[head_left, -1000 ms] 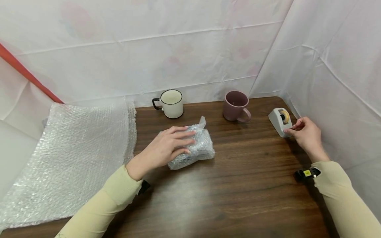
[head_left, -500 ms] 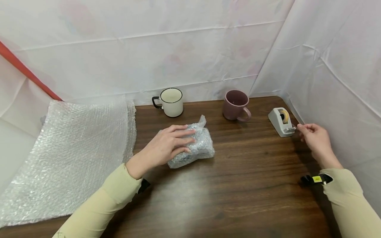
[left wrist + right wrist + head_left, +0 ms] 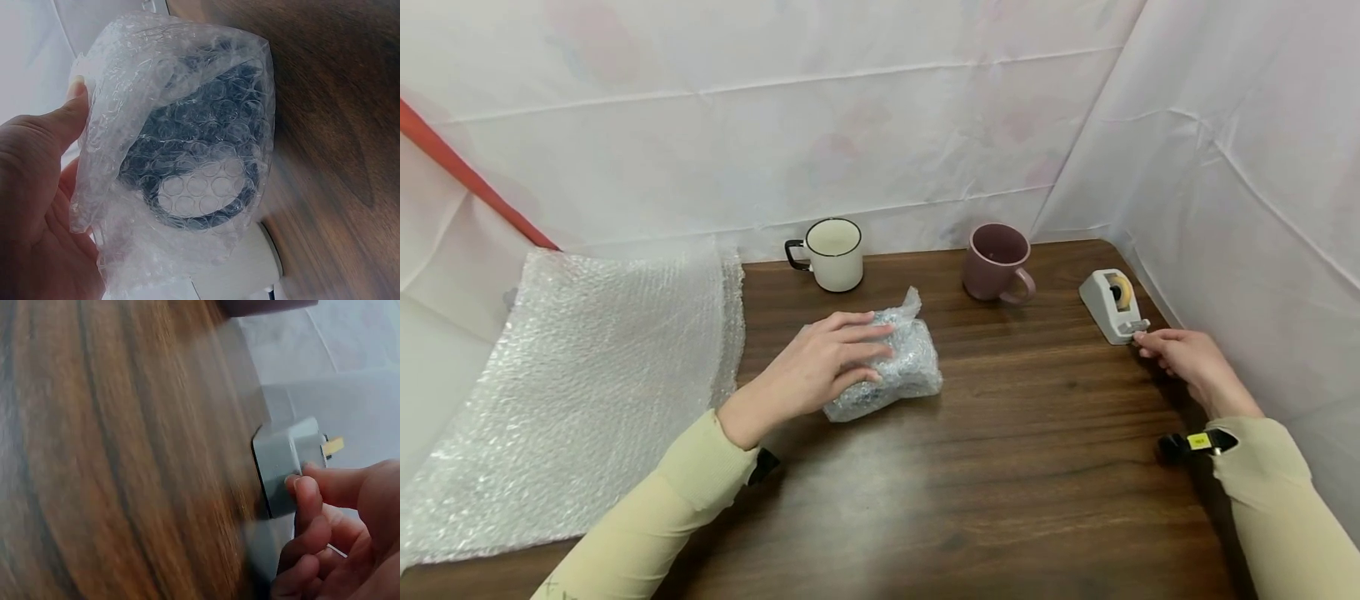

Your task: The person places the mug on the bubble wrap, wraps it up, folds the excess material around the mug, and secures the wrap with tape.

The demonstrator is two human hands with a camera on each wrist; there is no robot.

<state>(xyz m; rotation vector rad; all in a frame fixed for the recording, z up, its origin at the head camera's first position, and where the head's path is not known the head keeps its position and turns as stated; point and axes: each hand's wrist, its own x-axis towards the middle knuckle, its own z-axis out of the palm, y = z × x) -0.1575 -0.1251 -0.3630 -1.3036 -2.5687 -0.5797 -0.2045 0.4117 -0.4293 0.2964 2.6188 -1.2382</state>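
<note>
Bubble-wrap bundle [image 3: 887,367] mid-table, one dark mug inside; your left hand [image 3: 823,367] rests on it, fingers relaxed; two bare mugs behind, white [image 3: 833,254] and mauve [image 3: 996,262]; one tape dispenser [image 3: 1112,305], your right hand [image 3: 1183,362] pinching at its front.

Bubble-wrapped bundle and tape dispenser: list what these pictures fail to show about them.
- Bubble-wrapped bundle: contents; the wrap blurs a dark ring-shaped form in the left wrist view.
- Left hand: palm contact, hidden in the head view.
- Tape dispenser: any tape strip pinched by the right hand; too small, wrist view blurred.
</note>
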